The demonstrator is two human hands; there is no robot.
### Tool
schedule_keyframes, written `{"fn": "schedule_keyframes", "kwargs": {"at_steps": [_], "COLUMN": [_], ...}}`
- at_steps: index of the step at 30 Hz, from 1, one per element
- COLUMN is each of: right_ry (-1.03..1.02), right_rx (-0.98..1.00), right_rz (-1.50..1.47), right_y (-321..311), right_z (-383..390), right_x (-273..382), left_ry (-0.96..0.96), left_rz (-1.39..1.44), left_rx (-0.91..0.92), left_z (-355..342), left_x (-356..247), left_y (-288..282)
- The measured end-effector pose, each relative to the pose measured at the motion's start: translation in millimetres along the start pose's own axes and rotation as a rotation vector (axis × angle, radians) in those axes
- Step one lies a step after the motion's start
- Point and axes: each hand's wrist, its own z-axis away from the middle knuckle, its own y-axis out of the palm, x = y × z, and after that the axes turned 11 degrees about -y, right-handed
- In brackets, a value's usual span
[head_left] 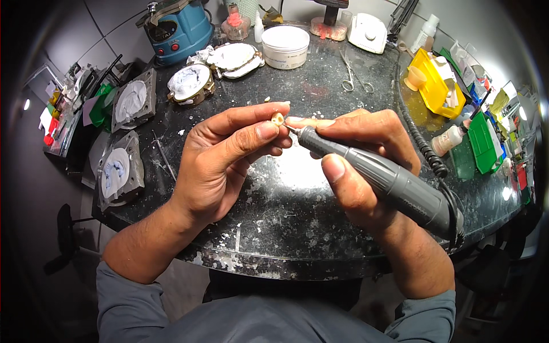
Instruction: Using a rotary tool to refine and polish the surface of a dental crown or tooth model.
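Between the thumb and fingertips of my left hand is a small cream dental crown, with a hollow showing on its face. My right hand grips a dark grey rotary handpiece, its slim end pointing left and its coiled cord trailing at the right. The thin bur at the handpiece's tip reaches the crown's right side; whether it touches is too small to tell. Fingertips of both hands come close together around the crown. Both hands are above the middle of the dark bench.
White-filled metal flasks stand along the left, more behind. A white tub, a blue machine and scissors lie toward the back. At right are a yellow bin, a green bin and a bottle. The speckled bench curves in front.
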Motion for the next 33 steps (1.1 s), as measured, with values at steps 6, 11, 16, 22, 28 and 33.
{"fn": "schedule_keyframes", "kwargs": {"at_steps": [6, 11, 16, 22, 28, 33], "right_ry": [0.025, 0.034, 0.037, 0.037, 0.073, 0.063], "right_rx": [0.023, 0.019, 0.009, 0.004, -0.003, -0.006], "right_rz": [0.013, 0.019, 0.0, 0.025, 0.027, 0.038], "right_y": [-1.6, -1.2, -1.0, -0.4, -0.1, -0.6], "right_z": [-0.7, 0.0, -0.5, -0.3, -0.5, -1.4], "right_x": [2.4, 1.8, 2.9, 3.8, 5.6, 6.0], "left_ry": [0.006, 0.02, 0.044, 0.062, 0.074, 0.09], "left_rz": [-0.014, -0.004, -0.042, -0.07, -0.11, -0.127], "left_rx": [-0.017, -0.008, -0.007, -0.015, -0.035, -0.03], "left_z": [0.0, -0.3, -0.8, -0.4, 0.0, -0.5], "left_x": [-0.4, -1.1, -0.6, -0.1, -0.5, -0.6], "left_y": [1.1, 0.6, -0.6, -0.5, -0.3, -0.5]}}
